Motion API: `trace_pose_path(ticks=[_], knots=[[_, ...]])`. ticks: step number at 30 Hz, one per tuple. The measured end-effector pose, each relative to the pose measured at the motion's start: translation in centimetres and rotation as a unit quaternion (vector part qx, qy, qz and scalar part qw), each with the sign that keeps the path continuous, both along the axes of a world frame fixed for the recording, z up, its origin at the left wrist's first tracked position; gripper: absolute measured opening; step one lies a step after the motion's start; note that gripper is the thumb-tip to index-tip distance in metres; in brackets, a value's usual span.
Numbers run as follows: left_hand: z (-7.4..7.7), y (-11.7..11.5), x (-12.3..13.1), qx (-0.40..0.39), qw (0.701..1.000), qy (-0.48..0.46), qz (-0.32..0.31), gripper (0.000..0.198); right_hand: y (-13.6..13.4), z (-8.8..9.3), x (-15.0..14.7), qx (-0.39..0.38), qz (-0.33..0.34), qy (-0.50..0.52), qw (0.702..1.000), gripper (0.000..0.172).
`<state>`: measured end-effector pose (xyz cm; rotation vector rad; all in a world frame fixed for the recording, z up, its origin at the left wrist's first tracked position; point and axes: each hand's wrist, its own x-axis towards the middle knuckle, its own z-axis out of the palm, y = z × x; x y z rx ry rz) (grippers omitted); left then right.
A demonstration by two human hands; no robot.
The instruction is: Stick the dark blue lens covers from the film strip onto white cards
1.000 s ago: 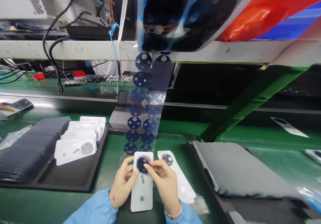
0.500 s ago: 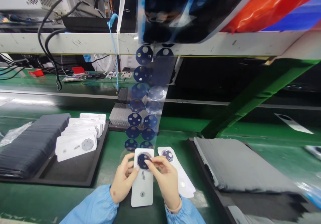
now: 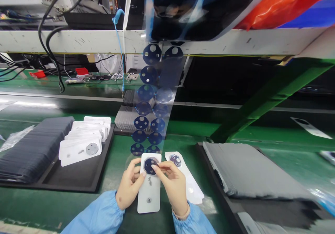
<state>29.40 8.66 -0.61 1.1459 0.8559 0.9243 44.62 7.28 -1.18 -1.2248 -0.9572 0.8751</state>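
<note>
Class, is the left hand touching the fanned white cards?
No, the left hand holds the edge of a separate white card, well apart from the fanned white cards.

The white panel (image 3: pixel 149 188) looked smooth. Beyond it, a film strip (image 3: pixel 167 80) was clear, glossy plastic; left of the panel, the black tray (image 3: pixel 69 176) looked matt; around it, the green tabletop (image 3: pixel 112 174) shone; below it, blue sleeves (image 3: pixel 101 213) looked crinkled.
</note>
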Motion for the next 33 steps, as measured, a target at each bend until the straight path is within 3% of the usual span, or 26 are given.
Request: trace_pose_path(ticks=[9,18,23,27,33], knots=[[0.2,0.0,0.0,0.021,1.0,0.014,-0.002,0.039,-0.1,0.1,-0.3,0.024,-0.01,-0.039,0.999,0.018],[-0.1,-0.1,0.2,0.027,0.999,0.017,0.019,0.031,-0.6,-0.3,-0.9,0.056,-0.023,-0.162,0.985,0.013],[-0.4,-0.3,0.3,0.019,0.999,0.01,0.038,0.028,-0.8,-0.2,-1.2,0.075,-0.084,-0.247,0.962,0.024],[-0.2,-0.3,0.4,0.008,0.998,0.009,0.057,0.028,-0.7,-0.2,-1.1,0.094,-0.121,-0.233,0.96,0.053],[-0.1,-0.1,0.6,-0.002,0.997,0.025,0.076,0.035,-0.9,-0.1,-0.9,0.022,0.0,-0.212,0.977,0.014]])
